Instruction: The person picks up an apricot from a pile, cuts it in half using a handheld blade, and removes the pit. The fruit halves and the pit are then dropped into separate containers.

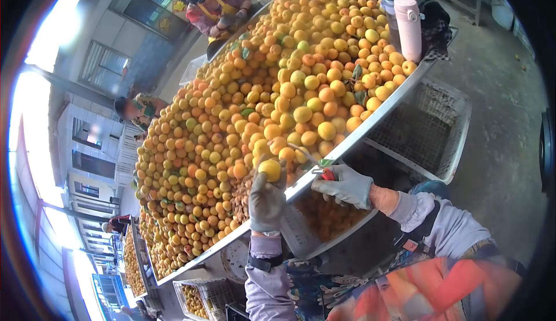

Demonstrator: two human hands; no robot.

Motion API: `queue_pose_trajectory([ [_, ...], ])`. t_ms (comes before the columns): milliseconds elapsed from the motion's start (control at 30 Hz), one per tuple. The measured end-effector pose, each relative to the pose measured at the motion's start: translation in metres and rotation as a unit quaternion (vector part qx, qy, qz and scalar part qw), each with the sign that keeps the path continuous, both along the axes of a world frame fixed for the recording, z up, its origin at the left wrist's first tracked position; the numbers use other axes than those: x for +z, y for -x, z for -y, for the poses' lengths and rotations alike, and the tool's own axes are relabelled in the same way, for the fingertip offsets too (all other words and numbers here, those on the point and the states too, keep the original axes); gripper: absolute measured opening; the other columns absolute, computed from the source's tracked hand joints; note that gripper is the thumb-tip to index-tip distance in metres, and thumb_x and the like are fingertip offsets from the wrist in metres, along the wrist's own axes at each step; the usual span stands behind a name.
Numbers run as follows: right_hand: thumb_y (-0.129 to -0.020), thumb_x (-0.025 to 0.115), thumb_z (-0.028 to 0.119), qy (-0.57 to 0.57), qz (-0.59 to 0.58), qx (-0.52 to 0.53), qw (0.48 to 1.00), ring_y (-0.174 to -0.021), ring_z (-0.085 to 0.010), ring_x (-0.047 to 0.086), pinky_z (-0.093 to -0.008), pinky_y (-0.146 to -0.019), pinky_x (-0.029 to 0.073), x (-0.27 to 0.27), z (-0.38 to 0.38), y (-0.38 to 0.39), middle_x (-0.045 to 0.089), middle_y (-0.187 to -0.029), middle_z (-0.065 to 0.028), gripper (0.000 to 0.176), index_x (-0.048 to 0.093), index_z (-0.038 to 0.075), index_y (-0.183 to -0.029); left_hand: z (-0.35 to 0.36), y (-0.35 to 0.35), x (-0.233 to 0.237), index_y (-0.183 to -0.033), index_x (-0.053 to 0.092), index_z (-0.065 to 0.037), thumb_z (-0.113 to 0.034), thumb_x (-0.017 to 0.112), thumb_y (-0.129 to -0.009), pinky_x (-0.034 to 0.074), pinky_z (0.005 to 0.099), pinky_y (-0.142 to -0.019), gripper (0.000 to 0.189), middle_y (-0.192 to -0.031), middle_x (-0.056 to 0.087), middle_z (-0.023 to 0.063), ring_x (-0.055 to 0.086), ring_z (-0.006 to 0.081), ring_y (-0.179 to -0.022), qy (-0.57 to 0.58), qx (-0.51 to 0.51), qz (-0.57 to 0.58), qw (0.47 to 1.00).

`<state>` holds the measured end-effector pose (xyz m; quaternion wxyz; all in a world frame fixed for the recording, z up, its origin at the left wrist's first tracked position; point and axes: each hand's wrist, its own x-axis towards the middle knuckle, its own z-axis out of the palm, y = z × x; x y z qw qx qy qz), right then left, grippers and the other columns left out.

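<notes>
My left hand (267, 202), in a grey work glove, holds a yellow apricot (270, 170) up at its fingertips. Close by on the right, my gloved right hand (346, 186) is closed round a small red-handled tool (328, 174). A thin metal part of it points up and left toward the fruit. Both hands are at the near edge of a metal-rimmed table (370, 121) heaped with apricots (220, 130). A patch of brown scraps (242, 198) lies beside my left hand among the fruit.
A pink bottle (409, 30) stands on the table's right corner. Below the edge are a white plastic crate (454, 141) and a bin (298, 237) with orange-brown contents. Another crate (211, 292) holds apricots. Across the table, a person (214, 8) works, with another person (139, 109) further left.
</notes>
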<state>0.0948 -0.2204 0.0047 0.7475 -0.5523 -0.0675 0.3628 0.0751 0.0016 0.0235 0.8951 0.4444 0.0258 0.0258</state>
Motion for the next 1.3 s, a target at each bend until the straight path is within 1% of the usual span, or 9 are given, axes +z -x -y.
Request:
queue_pose_trajectory([
  [167,-0.091,0.062,0.024,0.001,0.082,0.047,0.996,-0.063,-0.0032,0.046,-0.0207,-0.055,0.040,-0.010,-0.024,0.014,0.055,-0.071,0.0049,0.023,0.064,0.008,-0.107,-0.002,0.029,-0.016,-0.137,0.042,-0.001,-0.021,0.057,-0.095,0.041,0.0403,-0.106,0.049,-0.129,0.056,0.0128,0.052,0.0267,-0.122,0.062,0.021,-0.058,0.996],
  [200,-0.091,0.062,0.024,0.019,0.075,0.061,0.995,-0.064,-0.0043,0.047,-0.0221,-0.058,0.041,-0.010,-0.025,0.017,0.055,-0.071,0.0044,0.022,0.064,0.007,-0.105,0.000,0.032,-0.016,-0.138,0.042,-0.005,-0.026,0.057,-0.095,0.043,0.0384,-0.102,0.050,-0.130,0.055,0.0126,0.053,0.0255,-0.119,-0.159,0.079,-0.088,0.980],
  [300,-0.090,0.062,0.025,0.057,0.074,0.074,0.993,-0.068,-0.0069,0.050,-0.0262,-0.064,0.045,0.001,-0.033,0.025,0.057,-0.070,0.0026,0.022,0.062,0.003,-0.096,-0.006,0.039,-0.032,-0.139,0.042,-0.007,-0.029,0.055,-0.097,0.044,0.0385,-0.098,0.049,-0.133,0.053,0.0109,0.054,0.0236,-0.117,0.017,0.077,-0.088,0.993],
  [433,-0.090,0.063,0.026,0.072,0.102,0.091,0.988,-0.065,-0.0086,0.048,-0.0287,-0.063,0.043,-0.018,-0.051,0.030,0.055,-0.067,0.0009,0.024,0.058,0.003,-0.084,-0.006,0.056,-0.036,-0.142,0.039,-0.011,-0.028,0.055,-0.097,0.043,0.0404,-0.097,0.051,-0.134,0.052,0.0095,0.052,0.0239,-0.119,-0.003,0.062,-0.127,0.990],
  [500,-0.089,0.063,0.026,0.078,0.108,0.094,0.987,-0.065,-0.0089,0.047,-0.0292,-0.063,0.043,-0.024,-0.058,0.032,0.054,-0.066,0.0004,0.025,0.057,0.003,-0.081,-0.007,0.059,-0.042,-0.145,0.036,-0.014,-0.026,0.055,-0.096,0.043,0.0433,-0.097,0.054,-0.132,0.053,0.0094,0.051,0.0261,-0.120,0.115,0.049,-0.083,0.989],
  [533,-0.089,0.063,0.026,0.072,0.097,0.097,0.988,-0.064,-0.0088,0.046,-0.0290,-0.061,0.042,-0.026,-0.061,0.034,0.053,-0.065,0.0007,0.026,0.056,0.004,-0.079,-0.005,0.061,-0.043,-0.147,0.034,-0.017,-0.024,0.057,-0.094,0.042,0.0448,-0.097,0.058,-0.132,0.053,0.0100,0.050,0.0272,-0.121,0.037,0.069,-0.095,0.992],
  [800,-0.089,0.065,0.026,0.038,0.016,0.090,0.995,-0.061,-0.0072,0.044,-0.0275,-0.057,0.040,-0.023,-0.070,0.038,0.051,-0.063,0.0022,0.027,0.055,0.006,-0.075,-0.007,0.062,-0.049,-0.147,0.030,-0.008,-0.021,0.058,-0.093,0.038,0.0437,-0.105,0.062,-0.136,0.049,0.0117,0.046,0.0308,-0.126,0.117,0.059,-0.071,0.989],
  [1100,-0.089,0.063,0.023,0.095,0.119,0.091,0.984,-0.066,-0.0089,0.048,-0.0288,-0.064,0.042,-0.018,-0.067,0.039,0.054,-0.067,0.0012,0.020,0.061,0.003,-0.085,0.002,0.068,-0.042,-0.146,0.029,-0.005,-0.022,0.060,-0.092,0.034,0.0426,-0.108,0.065,-0.141,0.044,0.0139,0.043,0.0299,-0.130,0.061,0.048,-0.056,0.995],
  [1300,-0.092,0.059,0.029,-0.015,0.042,-0.035,0.998,-0.046,-0.0030,0.045,-0.0182,-0.043,0.035,0.020,-0.051,0.029,0.054,-0.065,0.0016,0.024,0.063,0.005,-0.090,0.001,0.068,-0.047,-0.146,0.031,-0.007,-0.023,0.068,-0.086,0.037,0.0382,-0.104,0.072,-0.136,0.047,0.0136,0.048,0.0275,-0.124,0.100,0.039,-0.080,0.991],
])
